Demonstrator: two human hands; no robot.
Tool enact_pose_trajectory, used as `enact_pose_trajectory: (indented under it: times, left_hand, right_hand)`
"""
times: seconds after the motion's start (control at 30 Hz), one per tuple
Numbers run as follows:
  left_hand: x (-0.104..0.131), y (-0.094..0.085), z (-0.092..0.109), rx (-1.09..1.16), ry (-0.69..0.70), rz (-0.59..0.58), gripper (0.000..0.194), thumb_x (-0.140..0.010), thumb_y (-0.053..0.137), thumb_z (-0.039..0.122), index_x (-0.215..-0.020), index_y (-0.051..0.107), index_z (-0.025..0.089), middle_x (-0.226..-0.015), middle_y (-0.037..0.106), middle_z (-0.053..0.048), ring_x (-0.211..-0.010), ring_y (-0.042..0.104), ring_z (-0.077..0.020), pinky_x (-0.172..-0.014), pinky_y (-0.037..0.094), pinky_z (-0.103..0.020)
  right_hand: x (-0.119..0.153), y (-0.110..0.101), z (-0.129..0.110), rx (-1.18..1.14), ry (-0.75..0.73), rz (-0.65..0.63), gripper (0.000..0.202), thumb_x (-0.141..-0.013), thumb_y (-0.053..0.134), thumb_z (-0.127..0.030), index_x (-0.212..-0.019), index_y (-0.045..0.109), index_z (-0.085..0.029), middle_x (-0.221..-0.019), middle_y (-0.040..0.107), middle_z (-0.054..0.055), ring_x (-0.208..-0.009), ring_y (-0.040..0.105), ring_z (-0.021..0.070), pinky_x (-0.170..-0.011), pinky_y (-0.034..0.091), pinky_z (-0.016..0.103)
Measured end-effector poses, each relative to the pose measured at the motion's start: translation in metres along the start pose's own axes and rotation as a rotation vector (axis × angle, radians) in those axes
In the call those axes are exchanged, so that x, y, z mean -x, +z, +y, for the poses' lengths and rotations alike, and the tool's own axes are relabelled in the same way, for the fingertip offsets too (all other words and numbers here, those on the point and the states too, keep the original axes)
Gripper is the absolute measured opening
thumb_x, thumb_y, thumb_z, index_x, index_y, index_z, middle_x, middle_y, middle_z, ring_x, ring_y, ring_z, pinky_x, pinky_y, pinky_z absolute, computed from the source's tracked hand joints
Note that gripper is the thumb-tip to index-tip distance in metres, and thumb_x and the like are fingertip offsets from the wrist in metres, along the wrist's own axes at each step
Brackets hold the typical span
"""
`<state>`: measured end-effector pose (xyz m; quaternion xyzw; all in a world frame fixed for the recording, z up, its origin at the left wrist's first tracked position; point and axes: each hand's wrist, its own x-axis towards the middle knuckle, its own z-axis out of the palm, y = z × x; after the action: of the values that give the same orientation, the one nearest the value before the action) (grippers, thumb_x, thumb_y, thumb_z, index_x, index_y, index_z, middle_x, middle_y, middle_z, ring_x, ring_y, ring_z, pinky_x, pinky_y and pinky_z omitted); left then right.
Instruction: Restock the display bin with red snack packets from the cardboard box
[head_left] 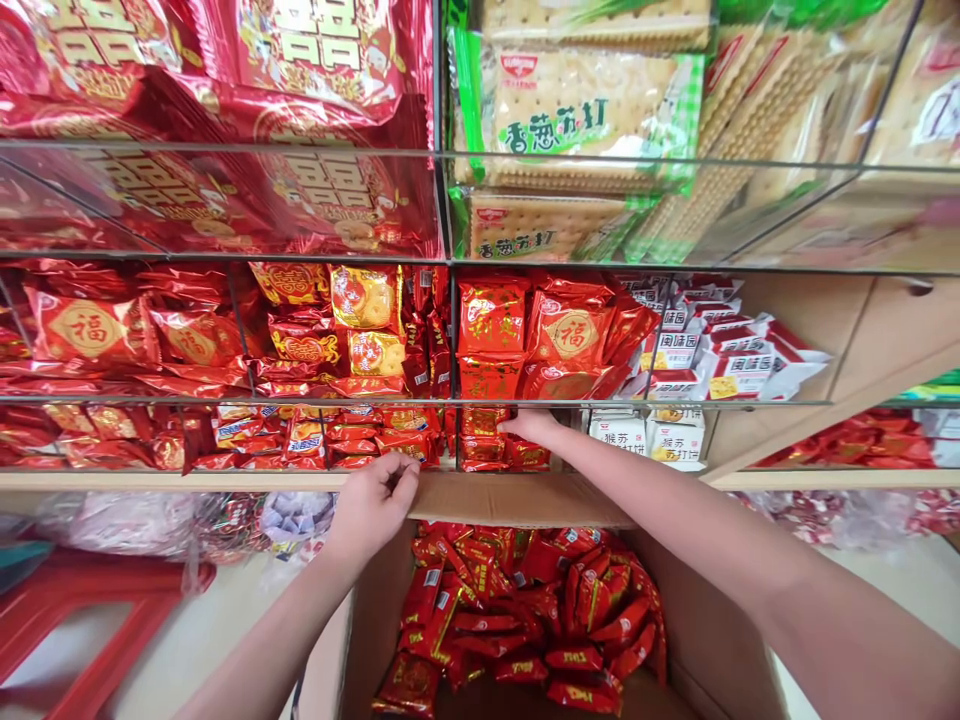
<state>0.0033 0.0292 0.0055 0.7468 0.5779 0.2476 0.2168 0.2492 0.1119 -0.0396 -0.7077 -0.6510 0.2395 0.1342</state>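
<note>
My left hand (379,497) is closed at the upper left corner of an open cardboard box (517,498), its thumb and fingers pinched near the flap. My right hand (531,428) reaches over the box into a low shelf compartment, its fingertips at a stack of small red packets (484,440); whether it grips one is hard to make out. Many loose red packets (487,610) lie in the box below my hands. White packets (619,436) stand just right of my right wrist.
Clear-fronted shelves hold red packets (90,325), green-edged cracker packs (577,100) and white packs (739,365). A wooden shelf edge (172,481) runs behind the box. On the floor at the left is a red stool (112,620), with plastic-bagged goods (135,530) under the shelf.
</note>
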Motion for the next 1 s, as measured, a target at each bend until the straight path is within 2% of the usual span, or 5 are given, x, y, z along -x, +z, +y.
enact_pose_trajectory:
  times: [0.27,0.47,0.63,0.8,1.0]
  left_hand:
    - [0.000,-0.002,-0.001,-0.003,-0.026,-0.030,0.025,-0.078,0.038,0.037,-0.077,0.057,0.020,-0.076,0.064,0.000,-0.070,0.058,-0.0154,-0.063,0.041,-0.023]
    - [0.002,-0.002,-0.001,0.009,0.004,-0.023,0.024,-0.078,0.038,0.035,-0.073,0.055,0.020,-0.068,0.062,0.002,-0.062,0.056,-0.0134,-0.058,0.040,-0.020]
    - [0.001,-0.002,0.001,-0.047,0.022,0.000,0.022,-0.078,0.038,0.033,-0.072,0.055,0.020,-0.066,0.061,0.004,-0.061,0.055,-0.0127,-0.057,0.038,-0.019]
    - [0.004,-0.002,0.006,-0.079,0.024,0.019,0.022,-0.078,0.038,0.033,-0.071,0.054,0.020,-0.066,0.061,0.004,-0.060,0.055,-0.0121,-0.056,0.038,-0.019]
    - [0.008,-0.005,0.009,-0.153,0.033,0.059,0.025,-0.081,0.037,0.035,-0.074,0.056,0.020,-0.070,0.063,0.002,-0.063,0.057,-0.0140,-0.057,0.040,-0.021]
  right_hand:
    - [0.017,-0.016,-0.003,0.122,-0.081,-0.127,0.036,-0.072,0.057,-0.031,-0.104,0.057,-0.015,-0.107,0.058,0.011,-0.098,0.053,0.0273,-0.080,0.041,0.034]
    - [0.135,-0.047,-0.016,0.080,-0.487,0.089,0.023,-0.077,0.053,-0.025,-0.098,0.057,-0.018,-0.106,0.054,0.008,-0.100,0.047,0.0225,-0.087,0.037,0.038]
    - [0.223,0.030,-0.008,-0.064,-0.562,-0.027,0.014,-0.077,0.051,-0.020,-0.090,0.059,-0.021,-0.091,0.059,0.005,-0.087,0.052,0.0191,-0.083,0.041,0.033]
    - [0.223,0.126,0.005,-0.002,-0.348,-0.191,0.053,-0.063,0.065,-0.033,-0.111,0.052,-0.014,-0.105,0.057,0.013,-0.096,0.049,0.0299,-0.085,0.039,0.043]
    - [0.216,0.124,0.011,-0.204,-0.298,-0.132,0.033,-0.064,0.058,-0.022,-0.096,0.061,-0.016,-0.093,0.062,0.009,-0.089,0.053,0.0251,-0.082,0.040,0.036]
